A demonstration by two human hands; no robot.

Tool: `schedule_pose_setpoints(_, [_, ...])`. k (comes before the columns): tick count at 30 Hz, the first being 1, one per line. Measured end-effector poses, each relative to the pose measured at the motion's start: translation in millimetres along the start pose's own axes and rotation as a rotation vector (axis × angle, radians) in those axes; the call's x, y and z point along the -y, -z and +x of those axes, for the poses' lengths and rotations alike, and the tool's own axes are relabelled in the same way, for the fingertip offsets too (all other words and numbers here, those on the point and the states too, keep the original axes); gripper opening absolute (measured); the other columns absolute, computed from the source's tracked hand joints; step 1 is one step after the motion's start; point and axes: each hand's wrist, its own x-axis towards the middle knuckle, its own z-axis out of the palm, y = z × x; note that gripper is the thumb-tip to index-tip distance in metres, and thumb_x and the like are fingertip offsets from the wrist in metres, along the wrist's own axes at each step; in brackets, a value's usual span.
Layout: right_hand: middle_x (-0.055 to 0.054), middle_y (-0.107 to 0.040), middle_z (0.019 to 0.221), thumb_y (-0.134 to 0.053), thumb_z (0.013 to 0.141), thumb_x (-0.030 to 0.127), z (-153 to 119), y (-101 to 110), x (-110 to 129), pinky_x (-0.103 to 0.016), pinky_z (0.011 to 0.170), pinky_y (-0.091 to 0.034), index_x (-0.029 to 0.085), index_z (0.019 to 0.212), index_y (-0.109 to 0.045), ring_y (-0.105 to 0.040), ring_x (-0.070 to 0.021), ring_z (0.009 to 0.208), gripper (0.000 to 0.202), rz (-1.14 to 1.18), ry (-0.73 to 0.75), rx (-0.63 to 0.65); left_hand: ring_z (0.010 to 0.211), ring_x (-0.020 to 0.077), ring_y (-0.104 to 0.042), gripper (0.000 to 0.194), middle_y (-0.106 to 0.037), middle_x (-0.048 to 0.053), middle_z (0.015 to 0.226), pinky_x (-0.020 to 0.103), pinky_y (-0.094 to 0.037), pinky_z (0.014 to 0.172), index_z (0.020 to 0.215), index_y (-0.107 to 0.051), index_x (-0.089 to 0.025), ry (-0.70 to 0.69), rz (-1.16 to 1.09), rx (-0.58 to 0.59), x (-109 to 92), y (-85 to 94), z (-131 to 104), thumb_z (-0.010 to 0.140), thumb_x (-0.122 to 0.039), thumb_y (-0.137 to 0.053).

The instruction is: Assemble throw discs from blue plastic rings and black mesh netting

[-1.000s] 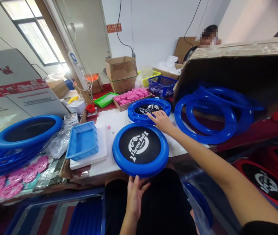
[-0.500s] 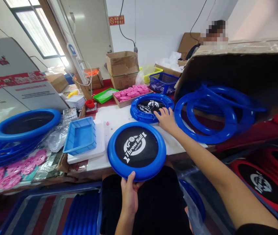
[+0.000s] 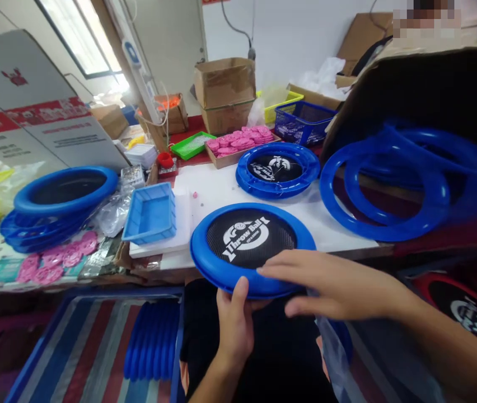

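White-topped bench (image 3: pixel 215 187): at its near edge, your left hand (image 3: pixel 235 327) pinches the round blue-rimmed black mesh disc (image 3: pixel 247 238), likely steadying it under your spread right hand (image 3: pixel 339 285).

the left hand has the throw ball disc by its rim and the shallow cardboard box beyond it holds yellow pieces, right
Not quite: the pieces in the shallow cardboard box are pink, as the head view shows. The left hand does have the throw ball disc by its rim.
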Motion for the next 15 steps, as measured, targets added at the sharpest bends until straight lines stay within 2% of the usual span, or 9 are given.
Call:
schedule_pose_setpoints(2, [-0.017, -0.073, 0.135, -0.061, 0.106, 0.032, -12, 0, 16, -0.047, 0.095, -0.064, 0.027, 0.156, -0.060, -0.074, -0.0316, 0.115, 0.050, -0.180, -0.030, -0.096, 0.101, 0.0313, -0.081, 0.069, -0.081, 0.014, 0.118, 0.046, -0.070, 0.085, 0.129, -0.068, -0.015, 0.020, -0.023, 0.129, -7, -15.2, 4, 0.076, -0.050, -0.095])
schedule_pose_setpoints(4, [-0.016, -0.073, 0.133, -0.055, 0.108, 0.026, -19, 4, 14, -0.044, 0.093, -0.064, 0.030, 0.161, -0.055, -0.074, -0.0294, 0.113, 0.053, -0.210, -0.055, -0.197, 0.103, 0.0334, -0.081, 0.070, -0.080, 0.015, 0.123, 0.048, -0.071, 0.085, 0.130, -0.067, -0.014, 0.025, -0.042, 0.259, -16, -29.5, 8, 0.075, -0.046, -0.097])
schedule_pose_setpoints(7, [-0.009, -0.072, 0.135, -0.058, 0.108, 0.036, -16, 22, 1, -0.034, 0.092, -0.065, 0.041, 0.162, -0.053, -0.075, -0.0244, 0.116, 0.054, -0.080, -0.016, -0.221, 0.096, 0.0317, -0.082, 0.073, -0.079, 0.016, 0.126, 0.044, -0.071, 0.080, 0.131, -0.066, -0.014, -0.039, -0.068, 0.374, -27, -46.6, 9, 0.074, -0.048, -0.098])
schedule_pose_setpoints(10, [-0.007, -0.074, 0.133, -0.058, 0.108, 0.043, -7, 42, -1, -0.029, 0.088, -0.066, 0.042, 0.157, -0.059, -0.076, -0.0229, 0.113, 0.049, -0.003, -0.006, -0.218, 0.085, 0.0291, -0.082, 0.076, -0.080, 0.014, 0.115, 0.041, -0.071, 0.074, 0.131, -0.065, -0.013, -0.103, -0.091, 0.412, -32, -53.3, 7, 0.076, -0.054, -0.096])
schedule_pose_setpoints(13, [-0.006, -0.077, 0.129, -0.057, 0.109, 0.042, 2, 52, 7, -0.029, 0.090, -0.064, 0.039, 0.152, -0.066, -0.077, -0.0220, 0.111, 0.043, -0.002, -0.049, -0.297, 0.077, 0.0277, -0.082, 0.071, -0.081, 0.011, 0.102, 0.042, -0.070, 0.072, 0.125, -0.064, -0.013, -0.099, -0.119, 0.405, -28, -50.0, 2, 0.076, -0.055, -0.095])
schedule_pose_setpoints(15, [-0.003, -0.077, 0.129, -0.058, 0.110, 0.039, 7, 54, 15, -0.028, 0.093, -0.062, 0.040, 0.150, -0.067, -0.076, -0.0202, 0.112, 0.041, -0.013, -0.061, -0.357, 0.078, 0.0261, -0.081, 0.066, -0.081, 0.010, 0.102, 0.040, -0.069, 0.072, 0.118, -0.066, -0.014, -0.104, -0.146, 0.372, -23, -46.6, -3, 0.075, -0.053, -0.096])
